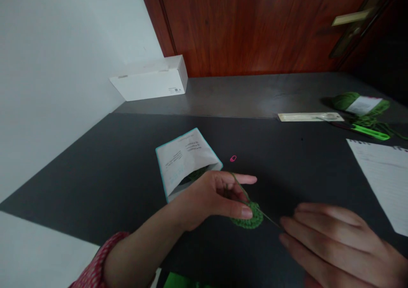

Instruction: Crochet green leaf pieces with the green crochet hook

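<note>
A small round piece of green crochet (249, 219) lies under my left hand (207, 199), pinched between thumb and fingers. Green yarn runs up from it over my raised forefinger. My right hand (338, 245) comes in from the lower right, its fingers closed around the end of a thin crochet hook (269, 218). The hook's tip meets the crochet's edge, though the fingers hide the exact spot. A pink stitch marker (233, 158) lies just beyond my left forefinger. Next to that hand stands a white paper pouch with teal edges (183, 162), with green yarn showing in its mouth.
The black mat (296, 165) covers a grey table (242, 96) against a wall and wooden door. At the far right lie a green yarn skein (360, 104), green-handled scissors (371, 131), a flat packet (310, 117) and a sheet of paper (382, 179). A white box (149, 80) stands in the corner.
</note>
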Action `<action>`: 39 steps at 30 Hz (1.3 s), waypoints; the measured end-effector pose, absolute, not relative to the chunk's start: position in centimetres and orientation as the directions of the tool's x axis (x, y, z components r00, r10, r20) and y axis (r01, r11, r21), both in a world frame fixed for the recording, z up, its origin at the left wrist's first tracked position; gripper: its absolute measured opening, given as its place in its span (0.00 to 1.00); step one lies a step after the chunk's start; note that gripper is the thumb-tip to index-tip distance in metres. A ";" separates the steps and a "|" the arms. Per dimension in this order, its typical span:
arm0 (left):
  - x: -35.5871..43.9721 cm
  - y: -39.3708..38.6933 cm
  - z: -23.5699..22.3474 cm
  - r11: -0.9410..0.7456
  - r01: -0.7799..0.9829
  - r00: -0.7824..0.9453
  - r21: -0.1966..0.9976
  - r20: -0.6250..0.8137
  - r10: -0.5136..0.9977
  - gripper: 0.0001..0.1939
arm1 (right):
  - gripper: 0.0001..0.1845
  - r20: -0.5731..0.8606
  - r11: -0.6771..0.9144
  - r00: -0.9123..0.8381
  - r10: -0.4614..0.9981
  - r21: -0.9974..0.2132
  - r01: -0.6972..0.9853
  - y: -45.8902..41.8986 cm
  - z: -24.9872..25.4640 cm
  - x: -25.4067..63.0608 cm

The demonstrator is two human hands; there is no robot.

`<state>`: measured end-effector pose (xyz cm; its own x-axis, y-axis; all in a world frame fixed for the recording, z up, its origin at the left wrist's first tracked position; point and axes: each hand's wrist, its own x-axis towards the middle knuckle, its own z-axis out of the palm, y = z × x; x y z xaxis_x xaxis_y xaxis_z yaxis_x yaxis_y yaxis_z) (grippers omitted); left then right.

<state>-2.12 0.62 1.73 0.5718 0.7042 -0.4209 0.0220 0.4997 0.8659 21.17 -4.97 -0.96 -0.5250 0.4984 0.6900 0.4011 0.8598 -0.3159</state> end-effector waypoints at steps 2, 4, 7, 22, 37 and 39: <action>-2.1 0.5 1.7 0.480 0.044 0.587 0.876 -0.411 0.697 0.13 | 0.15 0.687 0.915 -0.613 0.391 -0.218 0.339 -4.8 -0.7 21.6; -2.1 0.4 1.7 0.473 0.023 0.607 0.881 -0.389 0.693 0.11 | 0.16 0.650 0.882 -0.598 0.470 -0.371 0.289 -4.5 -0.4 21.8; -2.1 0.4 1.4 0.540 -0.050 0.660 0.840 -0.377 0.649 0.17 | 0.14 0.560 0.698 -0.530 0.637 -0.711 0.088 -4.0 -0.3 21.3; -1.7 0.7 -0.1 0.623 -0.177 0.746 0.762 -0.309 0.590 0.25 | 0.20 -0.014 -0.129 -0.233 0.972 -0.865 -0.486 -3.3 -1.6 18.3; -1.5 0.2 -2.6 0.775 -0.033 0.943 0.631 -0.237 0.233 0.33 | 0.16 0.544 0.652 -0.591 0.596 -0.757 -0.040 -3.9 0.5 21.0; -1.5 0.1 -2.8 0.779 -0.032 0.948 0.626 -0.228 0.222 0.35 | 0.18 0.562 0.676 -0.565 0.604 -0.737 -0.011 -4.1 0.3 21.0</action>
